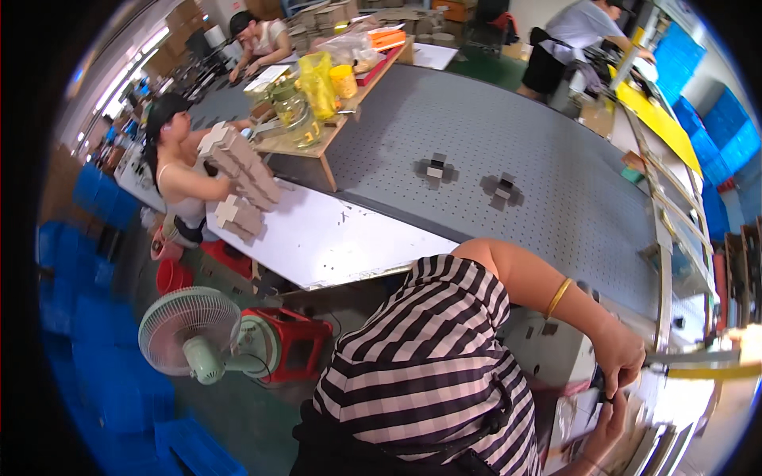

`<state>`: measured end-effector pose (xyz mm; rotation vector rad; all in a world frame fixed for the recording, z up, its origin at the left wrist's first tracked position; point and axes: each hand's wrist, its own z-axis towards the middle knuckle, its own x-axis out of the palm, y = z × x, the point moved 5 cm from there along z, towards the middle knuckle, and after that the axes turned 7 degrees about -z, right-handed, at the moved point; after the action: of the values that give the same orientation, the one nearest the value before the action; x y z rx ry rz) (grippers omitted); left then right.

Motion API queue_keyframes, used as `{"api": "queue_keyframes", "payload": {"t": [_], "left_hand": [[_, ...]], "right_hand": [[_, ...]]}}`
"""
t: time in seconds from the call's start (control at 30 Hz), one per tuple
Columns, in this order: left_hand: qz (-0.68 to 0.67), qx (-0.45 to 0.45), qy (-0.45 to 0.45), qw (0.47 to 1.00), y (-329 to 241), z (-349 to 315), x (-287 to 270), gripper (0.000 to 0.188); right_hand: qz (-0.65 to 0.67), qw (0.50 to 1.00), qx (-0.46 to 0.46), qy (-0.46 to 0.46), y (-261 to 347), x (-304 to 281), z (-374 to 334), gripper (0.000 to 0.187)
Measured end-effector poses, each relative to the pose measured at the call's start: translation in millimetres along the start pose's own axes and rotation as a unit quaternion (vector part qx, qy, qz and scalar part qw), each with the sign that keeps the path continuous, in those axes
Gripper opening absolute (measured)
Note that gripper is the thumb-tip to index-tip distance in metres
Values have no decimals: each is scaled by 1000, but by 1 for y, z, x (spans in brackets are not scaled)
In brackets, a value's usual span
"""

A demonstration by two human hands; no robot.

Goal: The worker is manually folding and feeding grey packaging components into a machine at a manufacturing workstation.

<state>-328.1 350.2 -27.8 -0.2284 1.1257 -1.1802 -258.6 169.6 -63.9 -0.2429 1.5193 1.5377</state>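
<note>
Inscriptions, labels, brands, numbers, signs: none legible in the head view.

The grey perforated surface (556, 238) offers passage around two cross-shaped pieces (505, 189), while a pale frame (665, 305) bars its right.
</note>
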Motion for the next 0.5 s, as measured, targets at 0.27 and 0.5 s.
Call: {"api": "queue_keyframes", "payload": {"t": [0.27, 0.5], "left_hand": [[-130, 81, 155, 976, -57, 74, 100, 25], [-59, 72, 300, 949, -52, 156, 167, 24]], "right_hand": [[148, 976, 122, -100, 0, -37, -144, 35], [10, 944, 163, -287, -17, -98, -205, 50]]}}
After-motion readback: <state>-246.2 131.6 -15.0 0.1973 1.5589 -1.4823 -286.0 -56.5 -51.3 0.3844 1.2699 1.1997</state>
